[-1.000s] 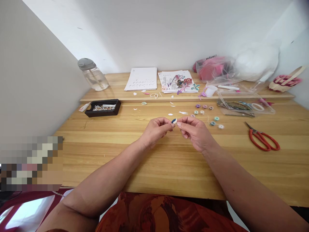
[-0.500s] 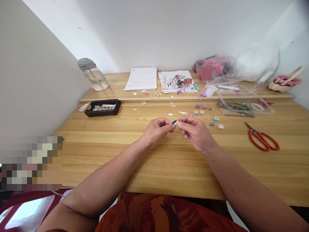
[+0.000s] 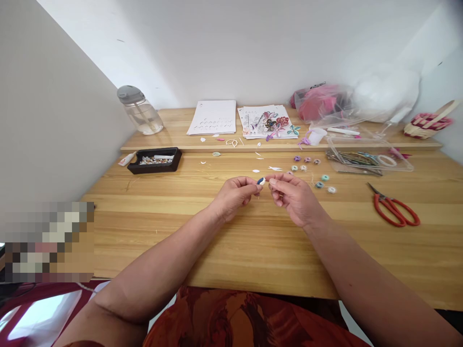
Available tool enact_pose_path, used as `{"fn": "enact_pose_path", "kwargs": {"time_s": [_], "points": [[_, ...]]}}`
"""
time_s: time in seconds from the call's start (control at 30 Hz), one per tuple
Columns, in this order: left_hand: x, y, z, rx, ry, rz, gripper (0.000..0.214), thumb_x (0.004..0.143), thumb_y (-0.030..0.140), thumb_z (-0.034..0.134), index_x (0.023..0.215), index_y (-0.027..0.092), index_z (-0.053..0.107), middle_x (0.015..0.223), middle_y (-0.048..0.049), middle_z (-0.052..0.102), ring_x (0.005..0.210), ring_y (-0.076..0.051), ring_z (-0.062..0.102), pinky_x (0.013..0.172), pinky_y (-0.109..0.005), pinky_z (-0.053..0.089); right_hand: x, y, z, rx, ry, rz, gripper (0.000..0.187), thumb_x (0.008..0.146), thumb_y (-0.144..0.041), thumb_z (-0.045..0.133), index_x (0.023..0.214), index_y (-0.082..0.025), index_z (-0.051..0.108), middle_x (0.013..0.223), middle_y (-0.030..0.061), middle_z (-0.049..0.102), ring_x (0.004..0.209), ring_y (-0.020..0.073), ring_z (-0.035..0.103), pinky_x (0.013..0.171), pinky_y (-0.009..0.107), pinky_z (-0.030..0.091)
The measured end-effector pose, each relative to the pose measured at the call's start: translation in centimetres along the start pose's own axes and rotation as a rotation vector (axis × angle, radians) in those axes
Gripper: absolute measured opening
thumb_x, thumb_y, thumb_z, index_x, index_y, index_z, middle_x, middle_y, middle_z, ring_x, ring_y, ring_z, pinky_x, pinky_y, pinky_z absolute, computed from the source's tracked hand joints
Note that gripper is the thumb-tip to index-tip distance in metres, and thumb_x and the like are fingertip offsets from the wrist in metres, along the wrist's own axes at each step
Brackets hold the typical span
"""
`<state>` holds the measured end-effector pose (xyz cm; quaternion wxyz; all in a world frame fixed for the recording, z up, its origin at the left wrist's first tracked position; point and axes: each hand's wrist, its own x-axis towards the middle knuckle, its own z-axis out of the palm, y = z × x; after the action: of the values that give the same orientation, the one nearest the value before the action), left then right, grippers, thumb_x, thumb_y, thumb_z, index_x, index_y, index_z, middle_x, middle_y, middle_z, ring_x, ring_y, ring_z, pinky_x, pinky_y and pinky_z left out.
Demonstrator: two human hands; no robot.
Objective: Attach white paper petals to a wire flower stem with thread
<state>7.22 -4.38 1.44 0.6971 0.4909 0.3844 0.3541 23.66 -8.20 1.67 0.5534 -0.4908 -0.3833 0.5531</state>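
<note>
Right hand (image 3: 293,196) has eased outward, grasp unclear; left hand (image 3: 234,196) pinches blue-white piece (image 3: 261,181); likely light, delicate; hold edges.

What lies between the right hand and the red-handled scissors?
In the head view, a mint spool, a blue-grey spool and a white spool lie between the right hand and the scissors.

Table (image 3: 231,250): pale wood, with a raised shelf (image 3: 174,127) along its far side
Table left: black tray (image 3: 152,168), small tube (image 3: 127,159)
Table right: red-handled scissors (image 3: 397,210), thread spools (image 3: 325,178)
Shelf left: bottle (image 3: 141,111)
Shelf right: basket (image 3: 427,125)
</note>
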Motion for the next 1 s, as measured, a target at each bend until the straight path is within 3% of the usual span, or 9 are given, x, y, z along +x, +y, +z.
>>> {"fn": "enact_pose_path", "kwargs": {"time_s": [0.17, 0.43, 1.0], "points": [[0.1, -0.3, -0.1, 0.071, 0.009, 0.018, 0.027, 0.067, 0.035, 0.078, 0.071, 0.015, 0.059, 0.062, 0.0024, 0.058, 0.047, -0.004, 0.034, 0.046, -0.022, 0.022, 0.1, -0.1, 0.3, 0.016, 0.074, -0.026, 0.03, 0.062, -0.04, 0.084, 0.078, -0.018, 0.072, 0.064, -0.002, 0.055, 0.054, 0.0079, 0.042, 0.043, 0.021, 0.028], [0.2, -0.6, -0.1, 0.137, 0.004, 0.037, 0.026, 0.069, 0.036, 0.076, 0.071, 0.015, 0.06, 0.063, 0.0027, 0.055, 0.049, -0.005, 0.034, 0.046, -0.023, 0.023, 0.2, 0.5, 0.4, 0.0, 0.083, -0.061, 0.029, 0.06, -0.038, 0.086, 0.072, -0.018, 0.069, 0.059, -0.0031, 0.055, 0.05, 0.0071, 0.041, 0.042, 0.022, 0.027], [0.2, -0.6, 0.0, 0.057, 0.044, 0.035, 0.029, 0.066, 0.037, 0.079, 0.071, 0.016, 0.06, 0.062, 0.0037, 0.056, 0.047, -0.004, 0.035, 0.046, -0.023, 0.022, 0.0, 1.0, 0.9, -0.044, 0.078, -0.063, 0.025, 0.064, -0.036, 0.083, 0.071, -0.017, 0.069, 0.059, -0.0028, 0.054, 0.05, 0.0073, 0.037, 0.044, 0.023, 0.026]]}}
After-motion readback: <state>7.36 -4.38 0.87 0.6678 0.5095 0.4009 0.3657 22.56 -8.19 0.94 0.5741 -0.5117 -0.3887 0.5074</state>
